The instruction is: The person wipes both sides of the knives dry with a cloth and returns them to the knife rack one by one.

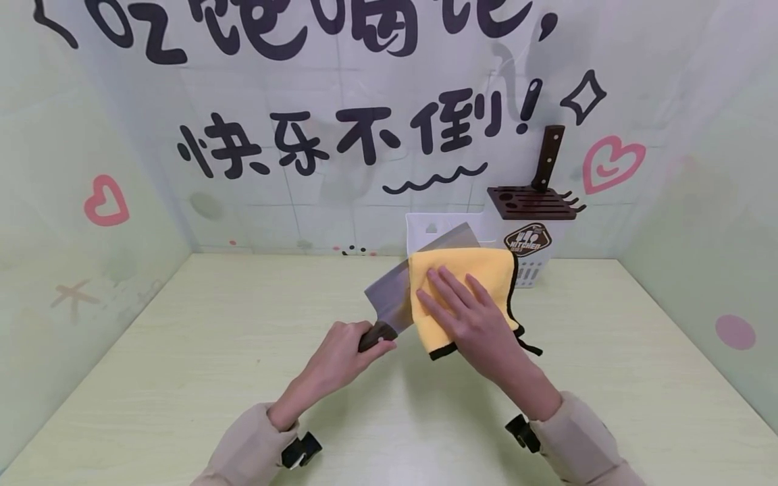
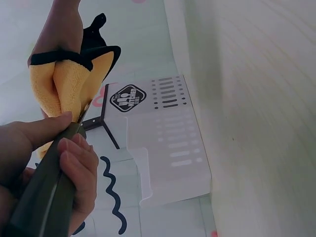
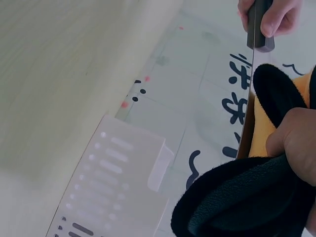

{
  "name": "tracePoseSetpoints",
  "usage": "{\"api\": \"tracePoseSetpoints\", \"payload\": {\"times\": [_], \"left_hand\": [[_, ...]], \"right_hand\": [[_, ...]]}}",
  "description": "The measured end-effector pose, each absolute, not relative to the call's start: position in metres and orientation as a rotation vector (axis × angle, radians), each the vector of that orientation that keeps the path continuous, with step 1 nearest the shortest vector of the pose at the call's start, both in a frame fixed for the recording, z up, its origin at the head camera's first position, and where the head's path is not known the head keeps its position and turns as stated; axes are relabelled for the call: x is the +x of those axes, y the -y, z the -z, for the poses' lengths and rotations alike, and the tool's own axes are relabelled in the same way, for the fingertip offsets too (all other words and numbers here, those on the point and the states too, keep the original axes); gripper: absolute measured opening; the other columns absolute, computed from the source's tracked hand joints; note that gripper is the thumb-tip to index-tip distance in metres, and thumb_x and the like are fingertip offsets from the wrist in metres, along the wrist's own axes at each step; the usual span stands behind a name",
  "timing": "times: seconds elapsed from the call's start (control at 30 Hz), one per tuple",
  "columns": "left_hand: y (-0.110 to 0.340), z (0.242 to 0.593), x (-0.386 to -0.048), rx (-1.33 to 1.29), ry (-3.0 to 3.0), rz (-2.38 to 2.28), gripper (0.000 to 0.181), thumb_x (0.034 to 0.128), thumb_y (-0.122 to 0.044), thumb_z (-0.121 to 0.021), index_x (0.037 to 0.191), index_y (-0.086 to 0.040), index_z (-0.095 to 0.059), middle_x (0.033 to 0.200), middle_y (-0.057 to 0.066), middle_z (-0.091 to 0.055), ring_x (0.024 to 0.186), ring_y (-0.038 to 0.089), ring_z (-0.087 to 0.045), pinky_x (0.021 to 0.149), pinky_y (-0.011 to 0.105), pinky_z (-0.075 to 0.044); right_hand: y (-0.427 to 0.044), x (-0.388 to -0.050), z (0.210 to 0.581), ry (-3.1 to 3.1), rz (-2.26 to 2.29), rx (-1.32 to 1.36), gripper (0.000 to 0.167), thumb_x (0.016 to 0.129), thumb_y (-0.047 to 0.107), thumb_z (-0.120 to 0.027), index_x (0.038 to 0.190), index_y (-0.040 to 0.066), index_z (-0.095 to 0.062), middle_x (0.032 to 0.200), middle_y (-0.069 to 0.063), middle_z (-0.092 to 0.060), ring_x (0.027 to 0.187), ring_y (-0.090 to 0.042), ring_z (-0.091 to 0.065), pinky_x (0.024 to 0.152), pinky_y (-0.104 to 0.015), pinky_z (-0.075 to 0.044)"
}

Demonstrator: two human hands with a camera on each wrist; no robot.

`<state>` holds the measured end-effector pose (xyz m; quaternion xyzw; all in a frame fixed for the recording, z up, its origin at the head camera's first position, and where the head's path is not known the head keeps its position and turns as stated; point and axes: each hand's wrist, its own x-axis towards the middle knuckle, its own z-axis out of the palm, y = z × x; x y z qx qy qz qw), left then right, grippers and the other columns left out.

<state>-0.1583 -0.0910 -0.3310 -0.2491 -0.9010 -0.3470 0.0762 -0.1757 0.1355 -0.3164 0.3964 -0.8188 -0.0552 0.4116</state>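
Note:
My left hand grips the dark handle of a cleaver, whose broad metal blade points up and away to the right, above the table. A yellow cloth with black edging and a dark underside covers much of the blade. My right hand holds this cloth against the blade, fingers spread over its upper face and the thumb beneath. In the left wrist view, the cloth hangs around the blade, which shows nearly edge-on. Part of the blade is hidden under the cloth.
Behind the cleaver stands a white slotted knife rack against the back wall. Its dark slotted top bears a knife with an upright riveted handle. The pale table is bounded by printed walls on the back and both sides.

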Motion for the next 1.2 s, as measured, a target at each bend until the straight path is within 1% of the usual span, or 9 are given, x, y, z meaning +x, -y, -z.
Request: {"api": "tracePoseSetpoints", "payload": {"times": [0.13, 0.37, 0.47, 0.67, 0.83, 0.93, 1.2], "left_hand": [[0.091, 0.331, -0.158, -0.739, 2.707, 1.044, 0.037, 0.0838, -0.033, -0.061, 0.060, -0.008, -0.047, 0.049, -0.006, -0.037, 0.039, 0.000, -0.030, 0.038, 0.017, -0.024], [0.091, 0.331, -0.159, -0.727, 2.711, 1.041, 0.037, 0.0836, -0.032, -0.062, 0.060, -0.008, -0.046, 0.049, -0.005, -0.037, 0.039, 0.000, -0.030, 0.038, 0.017, -0.024], [0.091, 0.332, -0.159, -0.718, 2.718, 1.035, 0.036, 0.0832, -0.031, -0.062, 0.060, -0.008, -0.046, 0.049, -0.005, -0.038, 0.039, 0.001, -0.031, 0.038, 0.017, -0.025], [0.091, 0.331, -0.159, -0.725, 2.713, 1.045, 0.036, 0.0837, -0.031, -0.061, 0.060, -0.008, -0.046, 0.049, -0.005, -0.038, 0.039, 0.001, -0.031, 0.038, 0.017, -0.025], [0.091, 0.332, -0.161, -0.745, 2.712, 1.032, 0.034, 0.0834, -0.024, -0.063, 0.059, -0.008, -0.045, 0.048, -0.006, -0.035, 0.039, 0.002, -0.029, 0.038, 0.016, -0.023], [0.091, 0.332, -0.162, -0.750, 2.711, 1.024, 0.032, 0.0831, -0.021, -0.063, 0.060, -0.007, -0.046, 0.049, -0.006, -0.033, 0.040, 0.002, -0.028, 0.038, 0.016, -0.021], [0.091, 0.333, -0.162, -0.753, 2.718, 1.018, 0.032, 0.0832, -0.020, -0.063, 0.060, -0.008, -0.045, 0.049, -0.006, -0.033, 0.039, 0.003, -0.027, 0.039, 0.016, -0.020]], "right_hand": [[-0.131, -0.175, 0.318, 2.043, 0.161, 1.023, 0.052, 0.071, -0.003, -0.067, 0.120, 0.008, -0.055, 0.131, -0.016, -0.045, 0.123, -0.028, -0.039, 0.096, -0.046, -0.035], [-0.124, -0.171, 0.319, 2.016, 0.169, 1.067, 0.055, 0.068, -0.002, -0.070, 0.119, 0.009, -0.056, 0.131, -0.015, -0.045, 0.124, -0.027, -0.038, 0.096, -0.047, -0.034], [-0.122, -0.169, 0.319, 2.026, 0.189, 1.082, 0.052, 0.072, -0.002, -0.065, 0.121, 0.009, -0.055, 0.132, -0.014, -0.044, 0.125, -0.027, -0.037, 0.098, -0.046, -0.032], [-0.120, -0.166, 0.319, 2.014, 0.232, 1.107, 0.045, 0.080, -0.001, -0.049, 0.123, 0.010, -0.053, 0.133, -0.014, -0.043, 0.126, -0.027, -0.036, 0.100, -0.046, -0.030], [-0.118, -0.166, 0.321, 1.974, 0.252, 1.130, 0.043, 0.083, 0.000, -0.040, 0.123, 0.011, -0.054, 0.132, -0.013, -0.044, 0.124, -0.026, -0.038, 0.100, -0.045, -0.031], [-0.117, -0.165, 0.322, 1.966, 0.255, 1.141, 0.043, 0.083, 0.000, -0.038, 0.122, 0.011, -0.054, 0.132, -0.013, -0.044, 0.124, -0.026, -0.038, 0.099, -0.045, -0.031], [-0.118, -0.163, 0.323, 1.982, 0.254, 1.184, 0.043, 0.083, -0.001, -0.040, 0.122, 0.011, -0.054, 0.133, -0.013, -0.043, 0.125, -0.026, -0.037, 0.100, -0.044, -0.030]]}}
